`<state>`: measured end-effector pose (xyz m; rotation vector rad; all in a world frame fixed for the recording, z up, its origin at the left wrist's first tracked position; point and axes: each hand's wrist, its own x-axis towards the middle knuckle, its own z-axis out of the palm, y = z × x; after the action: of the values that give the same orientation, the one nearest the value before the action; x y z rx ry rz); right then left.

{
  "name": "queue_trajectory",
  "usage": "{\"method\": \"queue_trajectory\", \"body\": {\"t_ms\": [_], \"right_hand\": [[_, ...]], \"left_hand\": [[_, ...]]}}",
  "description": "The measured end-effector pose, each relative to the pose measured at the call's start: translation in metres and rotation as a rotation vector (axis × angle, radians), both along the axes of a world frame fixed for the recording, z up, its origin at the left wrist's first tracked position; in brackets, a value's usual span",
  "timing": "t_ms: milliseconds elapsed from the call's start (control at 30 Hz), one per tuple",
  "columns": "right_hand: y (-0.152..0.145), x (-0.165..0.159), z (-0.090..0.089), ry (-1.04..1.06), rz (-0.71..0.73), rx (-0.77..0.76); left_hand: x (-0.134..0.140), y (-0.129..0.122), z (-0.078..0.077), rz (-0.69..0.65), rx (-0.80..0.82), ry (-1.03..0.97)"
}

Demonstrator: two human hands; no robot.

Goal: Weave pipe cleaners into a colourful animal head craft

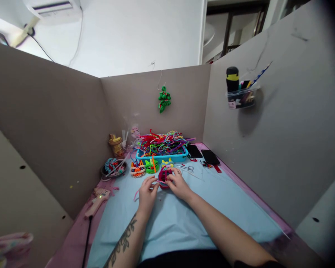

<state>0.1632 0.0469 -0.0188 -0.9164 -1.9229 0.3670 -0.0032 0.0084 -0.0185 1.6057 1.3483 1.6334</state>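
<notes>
Between my hands is a small magenta and dark red piece made of pipe cleaners (163,173), with a bit of blue at its lower part. My right hand (178,183) is closed around its right side. On the left, my left hand (148,190) pinches a pink pipe cleaner (136,195), whose loose end sticks out to the left while the other end runs to the magenta piece. Just behind stand an orange and cream pipe cleaner figure (137,169), a green one (151,166) and a yellow and blue one (167,163).
A blue tray (156,158) heaped with colourful pipe cleaners stands at the back. Scissors (188,169) lie right of my hands, with black phone-like slabs (210,157) beyond. A dark bowl (120,172) and a pink glue gun (98,200) are at left. Grey panels (156,123) enclose the table.
</notes>
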Motion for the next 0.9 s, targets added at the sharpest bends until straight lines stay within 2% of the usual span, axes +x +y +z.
{"method": "queue_trajectory", "body": {"t_ms": [200, 300, 467, 567, 900], "right_hand": [[-0.003, -0.001, 0.003, -0.026, 0.046, 0.019], [-0.004, 0.001, 0.006, -0.055, 0.08, 0.049], [-0.002, 0.007, 0.009, -0.089, 0.145, 0.055], [0.0, 0.011, 0.007, -0.111, 0.182, 0.053], [0.004, 0.016, 0.006, -0.122, 0.146, 0.039]], "left_hand": [[-0.003, 0.003, -0.003, -0.015, 0.054, 0.211], [-0.004, 0.002, -0.003, -0.029, 0.085, 0.25], [-0.003, 0.004, -0.008, -0.003, -0.018, 0.225], [-0.003, 0.007, -0.011, -0.036, -0.053, 0.309], [-0.004, 0.002, -0.007, -0.044, 0.058, 0.565]]}}
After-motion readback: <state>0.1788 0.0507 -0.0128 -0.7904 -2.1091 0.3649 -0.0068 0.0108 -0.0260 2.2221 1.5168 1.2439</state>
